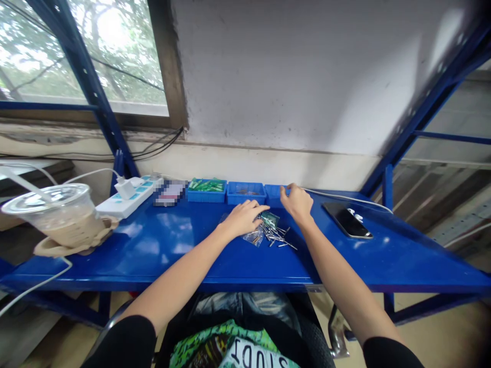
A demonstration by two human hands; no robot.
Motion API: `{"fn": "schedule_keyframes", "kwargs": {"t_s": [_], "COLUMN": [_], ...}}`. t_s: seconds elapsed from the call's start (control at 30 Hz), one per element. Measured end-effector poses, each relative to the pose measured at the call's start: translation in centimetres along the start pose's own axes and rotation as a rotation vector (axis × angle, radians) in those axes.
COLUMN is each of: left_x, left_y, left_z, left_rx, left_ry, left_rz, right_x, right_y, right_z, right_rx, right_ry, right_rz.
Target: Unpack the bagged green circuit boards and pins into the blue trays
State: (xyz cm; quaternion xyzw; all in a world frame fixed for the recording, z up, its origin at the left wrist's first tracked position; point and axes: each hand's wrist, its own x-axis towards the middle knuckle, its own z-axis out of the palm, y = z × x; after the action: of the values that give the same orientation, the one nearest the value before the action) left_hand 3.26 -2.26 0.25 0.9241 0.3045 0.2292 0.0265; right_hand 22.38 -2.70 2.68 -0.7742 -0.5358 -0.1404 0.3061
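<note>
My left hand (244,219) lies over a clear plastic bag (253,236), its fingers stretched to the right and thumb apart. Right beside it is a loose pile of thin metal pins or rods (275,235), with a small green packet (270,219) at the pile's back. My right hand (299,201) is at the right-hand blue bin (273,193), partly covering it. Its fingers are curled together; whatever they may hold is too small to make out. The middle blue bin (246,199) holds a few small pieces, and the left bin (207,196) is full of green packets (207,185).
A phone (347,220) with white earbuds (355,215) on it lies at right, near a white cable (349,195). On the left stand a lidded drink cup (63,217), a white power strip (128,198) and a blurred-out flat object (171,193). Blue frame posts rise at both sides.
</note>
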Motion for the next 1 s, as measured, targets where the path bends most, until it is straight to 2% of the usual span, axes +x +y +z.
{"fn": "schedule_keyframes", "kwargs": {"t_s": [0.1, 0.2, 0.3, 0.4, 0.5, 0.63, 0.77, 0.9, 1.0], "left_x": [0.5, 0.9, 0.8, 0.5, 0.4, 0.8, 0.7, 0.3, 0.2], "left_y": [0.8, 0.2, -1.4, -3.1, -4.0, -3.8, -3.1, -2.5, -2.2], "left_z": [0.6, 0.4, -0.6, -1.6, -1.7, -1.2, -1.0, -1.1, -1.2], "left_rx": [0.104, 0.056, -0.068, -0.183, -0.358, -0.534, -0.532, -0.550, -0.575], "left_ry": [-0.040, -0.015, 0.148, 0.334, 0.430, 0.412, 0.313, 0.231, 0.248], "left_rz": [0.039, 0.007, -0.105, -0.211, -0.276, -0.354, -0.483, -0.464, -0.444], "right_x": [0.4, 0.1, -0.6, -1.4, -1.7, -1.6, -1.5, -1.6, -1.8], "right_y": [0.8, 0.0, -1.4, -2.4, -2.9, -2.9, -2.7, -2.5, -2.5], "right_z": [0.3, 0.7, 0.9, 1.1, 1.8, 2.7, 2.3, 1.6, 1.6], "right_rx": [0.013, 0.183, 0.434, 0.711, 0.840, 0.818, 0.770, 0.693, 0.698], "right_ry": [-0.040, -0.109, -0.211, -0.325, -0.411, -0.347, -0.157, -0.038, -0.009], "right_rz": [0.015, -0.146, -0.320, -0.373, -0.396, -0.373, -0.302, -0.328, -0.403]}}
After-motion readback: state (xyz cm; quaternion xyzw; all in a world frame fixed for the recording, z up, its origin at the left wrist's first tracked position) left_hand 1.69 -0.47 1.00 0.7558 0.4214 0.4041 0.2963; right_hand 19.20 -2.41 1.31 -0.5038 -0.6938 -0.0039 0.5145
